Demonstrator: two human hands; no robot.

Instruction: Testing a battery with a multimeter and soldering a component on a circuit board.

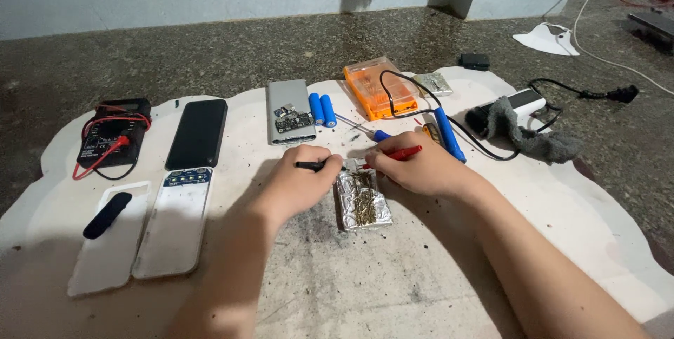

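Note:
My left hand (302, 183) is closed around a thin black probe (314, 166) whose tip points right. A red probe (401, 153) is held in my right hand (415, 167), pointing left. Both tips meet at a small part just above a crumpled foil tray (361, 200) filled with small brass-coloured screws. Both hands rest on the white mat (393, 276). What lies under the tips is hidden by my fingers.
At left: a black multimeter (111, 139), a dark phone-like slab (198, 132), two white casings (172, 223). Behind: a silver case with a circuit board (289, 111), two blue cylindrical cells (322, 109), an orange parts box (379, 88), a blue-handled iron (448, 133), a grey rag (533, 139).

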